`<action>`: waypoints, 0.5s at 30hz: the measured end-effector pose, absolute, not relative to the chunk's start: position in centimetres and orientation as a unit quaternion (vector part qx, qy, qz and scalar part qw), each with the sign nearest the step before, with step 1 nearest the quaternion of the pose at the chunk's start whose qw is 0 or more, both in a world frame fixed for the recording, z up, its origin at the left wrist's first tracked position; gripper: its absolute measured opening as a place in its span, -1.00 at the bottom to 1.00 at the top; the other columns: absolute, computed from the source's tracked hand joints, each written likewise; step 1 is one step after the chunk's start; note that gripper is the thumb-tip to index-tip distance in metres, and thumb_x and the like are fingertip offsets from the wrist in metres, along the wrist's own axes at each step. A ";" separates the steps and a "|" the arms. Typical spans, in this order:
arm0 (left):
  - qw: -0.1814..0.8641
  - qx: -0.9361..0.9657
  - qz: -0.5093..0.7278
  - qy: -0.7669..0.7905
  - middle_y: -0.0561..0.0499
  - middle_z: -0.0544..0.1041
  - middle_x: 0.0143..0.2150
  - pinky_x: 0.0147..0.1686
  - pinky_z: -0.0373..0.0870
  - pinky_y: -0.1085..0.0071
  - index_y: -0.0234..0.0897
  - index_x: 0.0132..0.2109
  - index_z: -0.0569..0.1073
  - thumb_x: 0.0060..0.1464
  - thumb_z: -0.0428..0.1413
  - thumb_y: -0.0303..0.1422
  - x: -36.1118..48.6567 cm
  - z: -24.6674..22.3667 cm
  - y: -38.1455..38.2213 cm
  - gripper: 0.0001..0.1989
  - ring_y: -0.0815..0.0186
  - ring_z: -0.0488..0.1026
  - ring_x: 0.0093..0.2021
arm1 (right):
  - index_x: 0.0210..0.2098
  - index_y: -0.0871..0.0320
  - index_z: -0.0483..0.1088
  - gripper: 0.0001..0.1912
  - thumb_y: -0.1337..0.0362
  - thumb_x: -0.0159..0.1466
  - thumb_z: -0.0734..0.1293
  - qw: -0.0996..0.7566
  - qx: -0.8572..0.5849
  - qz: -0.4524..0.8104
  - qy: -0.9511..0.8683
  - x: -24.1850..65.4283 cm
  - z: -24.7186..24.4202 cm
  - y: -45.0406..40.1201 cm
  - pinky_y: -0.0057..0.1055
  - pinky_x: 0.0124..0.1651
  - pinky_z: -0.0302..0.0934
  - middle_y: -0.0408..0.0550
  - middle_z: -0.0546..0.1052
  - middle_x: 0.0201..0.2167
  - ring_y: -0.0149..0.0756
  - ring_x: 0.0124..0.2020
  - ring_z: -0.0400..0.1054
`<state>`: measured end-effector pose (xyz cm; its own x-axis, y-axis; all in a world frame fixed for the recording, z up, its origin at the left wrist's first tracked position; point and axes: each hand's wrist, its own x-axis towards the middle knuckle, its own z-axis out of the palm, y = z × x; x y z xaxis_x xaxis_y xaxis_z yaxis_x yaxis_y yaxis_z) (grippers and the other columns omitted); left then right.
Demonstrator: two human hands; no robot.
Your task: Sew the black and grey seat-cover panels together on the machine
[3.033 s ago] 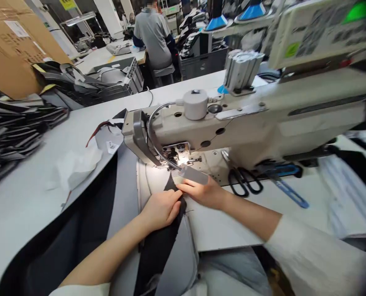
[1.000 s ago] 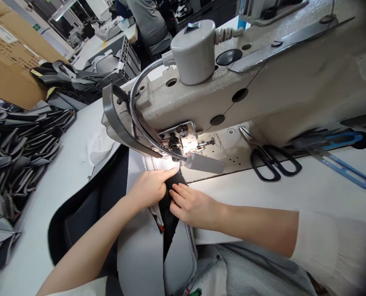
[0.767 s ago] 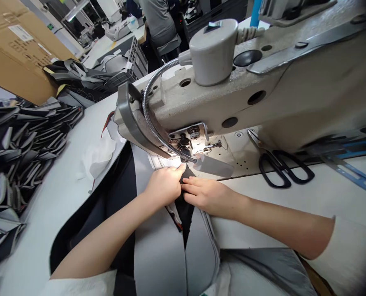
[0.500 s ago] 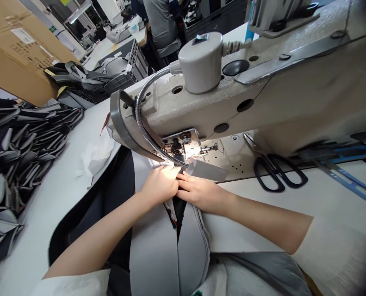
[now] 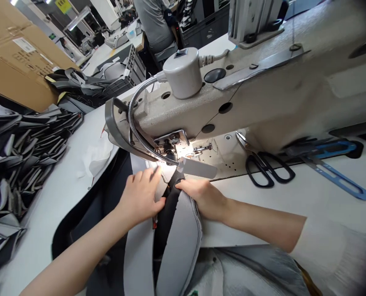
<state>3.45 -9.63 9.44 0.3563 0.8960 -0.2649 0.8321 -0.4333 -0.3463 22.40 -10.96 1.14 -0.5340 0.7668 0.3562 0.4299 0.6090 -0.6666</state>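
Observation:
A grey and black fabric panel [image 5: 178,242] with stitched edges runs from my lap up under the sewing machine head [image 5: 183,117]. Its end lies near the lit needle and presser foot [image 5: 171,150]. My left hand [image 5: 140,197] rests on the panel just short of the needle, fingers spread apart. My right hand [image 5: 201,198] lies on the grey edge and the black strip [image 5: 167,218], fingers together, close to a flat grey plate [image 5: 197,167] below the lamp. A gooseneck lamp [image 5: 133,119] curves down to the needle area.
Black-handled scissors [image 5: 265,170] and a blue-edged steel tool [image 5: 334,176] lie right of the machine. Stacked black and grey pieces [image 5: 19,160] sit on the white table [image 5: 59,164] at left, below a cardboard box [image 5: 16,53]. A seated person [image 5: 154,24] works beyond.
My hands have moved apart, the left drawing back from the needle with its fingers opening. More of the black strip shows between them. The view has shifted slightly.

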 end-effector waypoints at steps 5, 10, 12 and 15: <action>-0.024 -0.778 0.297 -0.553 -0.14 0.46 -0.14 -0.25 0.29 0.23 -0.34 0.17 0.17 -0.02 -0.01 -0.32 2.9 9.1 -8.3 -0.43 0.06 0.38 -0.14 | -0.20 0.24 0.35 -0.77 0.49 0.22 0.13 0.379 -0.336 0.255 -0.824 21.6 0.4 -11.8 -0.36 -0.09 0.29 0.04 0.48 -0.25 -0.26 -0.15 0.37; 0.027 -0.797 0.286 -0.531 -0.13 0.49 -0.26 -0.22 0.28 0.26 -0.37 0.02 0.32 0.00 -0.12 -0.54 3.1 8.2 -8.0 -0.60 0.10 0.40 -0.18 | -0.25 0.29 0.33 -0.73 0.56 0.17 0.08 0.329 -0.289 0.204 -0.876 21.0 0.8 -11.4 -0.34 -0.08 0.29 0.11 0.45 -0.31 -0.24 -0.16 0.35; 0.045 -0.805 0.275 -0.524 -0.13 0.49 -0.25 -0.21 0.27 0.25 -0.34 -0.05 0.38 0.04 -0.13 -0.53 2.9 8.3 -7.8 -0.66 0.10 0.38 -0.15 | -0.19 0.29 0.32 -0.71 0.54 0.14 0.11 0.363 -0.290 0.233 -0.854 20.6 1.4 -11.2 -0.39 -0.10 0.30 0.07 0.45 -0.28 -0.27 -0.15 0.34; 0.058 -0.812 0.270 -0.515 -0.12 0.49 -0.24 -0.21 0.27 0.25 -0.32 -0.12 0.43 0.06 -0.12 -0.52 2.4 8.4 -7.7 -0.70 0.10 0.36 -0.12 | -0.15 0.32 0.32 -0.69 0.54 0.13 0.12 0.409 -0.290 0.226 -0.835 19.8 1.5 -11.3 -0.44 -0.06 0.27 0.07 0.47 -0.25 -0.31 -0.13 0.34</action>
